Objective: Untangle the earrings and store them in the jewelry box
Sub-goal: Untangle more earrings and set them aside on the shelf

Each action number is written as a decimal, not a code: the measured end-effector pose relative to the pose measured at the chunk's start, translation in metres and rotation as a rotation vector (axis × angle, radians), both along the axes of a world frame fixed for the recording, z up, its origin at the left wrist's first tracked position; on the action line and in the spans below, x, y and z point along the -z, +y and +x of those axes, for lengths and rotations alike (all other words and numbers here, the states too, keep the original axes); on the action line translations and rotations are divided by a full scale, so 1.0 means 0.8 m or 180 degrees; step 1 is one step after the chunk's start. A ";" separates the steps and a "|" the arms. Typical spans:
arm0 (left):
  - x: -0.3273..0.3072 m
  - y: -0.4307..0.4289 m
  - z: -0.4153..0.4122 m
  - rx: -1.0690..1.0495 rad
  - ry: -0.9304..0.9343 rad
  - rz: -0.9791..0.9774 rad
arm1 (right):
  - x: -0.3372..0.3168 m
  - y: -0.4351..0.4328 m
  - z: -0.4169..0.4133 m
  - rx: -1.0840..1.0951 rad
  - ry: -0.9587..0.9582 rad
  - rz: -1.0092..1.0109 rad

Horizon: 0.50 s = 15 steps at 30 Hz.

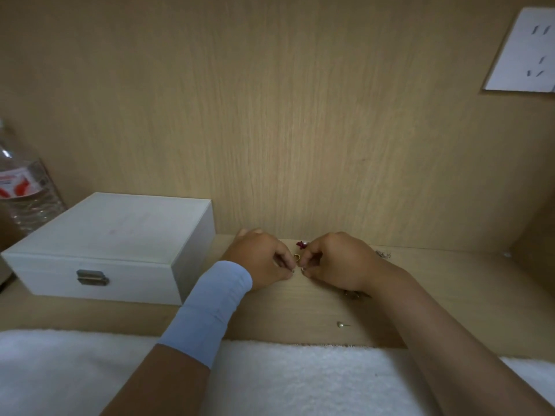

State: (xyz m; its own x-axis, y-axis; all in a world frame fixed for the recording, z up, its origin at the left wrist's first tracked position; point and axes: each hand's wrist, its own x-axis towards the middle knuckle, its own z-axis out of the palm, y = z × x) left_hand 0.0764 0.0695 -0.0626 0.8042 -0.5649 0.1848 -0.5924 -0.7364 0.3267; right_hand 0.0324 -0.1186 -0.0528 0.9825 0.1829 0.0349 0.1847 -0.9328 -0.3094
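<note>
Just right of the jewelry box [114, 232], the left hand [261, 259] and right hand [330, 262] each pinch one end of the tangled earrings [296, 258], which seem not yet parted, though they are tiny. Further right of the box a pearl stud [341, 324] lies loose; the box itself is latched shut, contents unseen, so storing remains.

A domestic setting is indicated, most likely a desk alcove in a bedroom or dormitory. A light wood-grain tabletop [420, 295] is enclosed by a matching back panel [270, 115] and a side panel [534, 229] at the right. A white wall socket [522, 52] is mounted at the far right. A plastic water bottle [24, 187] is stood at the far left, behind a pale wooden box [114, 235] fitted with a metal clasp [92, 277]. A white fluffy cloth [300, 379] is laid along the near edge.
</note>
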 end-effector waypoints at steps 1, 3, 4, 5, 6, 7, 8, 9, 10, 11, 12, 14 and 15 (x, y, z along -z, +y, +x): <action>0.002 0.000 0.001 0.0002 0.0019 -0.0039 | 0.001 0.000 0.001 0.0009 -0.0032 0.0005; 0.004 -0.004 0.001 -0.0030 0.0026 -0.0079 | 0.004 0.001 0.002 0.0002 -0.0103 -0.0005; 0.004 -0.007 0.001 -0.0051 0.0020 -0.0091 | 0.005 0.002 0.002 -0.0003 -0.0115 -0.0010; 0.005 -0.010 0.001 -0.0063 0.0011 -0.0107 | 0.005 0.001 0.002 -0.0004 -0.0100 -0.0008; 0.005 -0.012 0.001 -0.0067 0.0004 -0.0119 | 0.004 0.000 0.002 -0.0002 -0.0059 0.0011; 0.005 -0.013 0.001 -0.0069 0.0006 -0.0118 | 0.001 -0.003 0.002 0.0001 -0.0012 0.0058; 0.005 -0.013 0.001 -0.0072 0.0019 -0.0117 | -0.003 -0.007 0.001 0.0015 0.0022 0.0140; 0.003 -0.013 0.002 -0.0078 0.0035 -0.0127 | -0.009 -0.014 0.001 0.0046 0.0026 0.0254; 0.002 -0.012 0.002 -0.0082 0.0053 -0.0158 | -0.015 -0.021 0.000 0.0104 0.0003 0.0390; 0.000 -0.011 0.002 -0.0078 0.0070 -0.0218 | -0.023 -0.030 -0.001 0.0182 -0.0041 0.0514; -0.003 -0.010 0.002 -0.0066 0.0093 -0.0316 | -0.030 -0.039 -0.002 0.0252 -0.0093 0.0600; -0.007 -0.012 0.002 -0.0033 0.0176 -0.0565 | -0.043 -0.058 -0.005 0.0328 -0.0139 0.0647; -0.009 -0.015 0.000 -0.0008 0.0224 -0.0663 | -0.046 -0.066 -0.007 0.0348 -0.0123 0.0637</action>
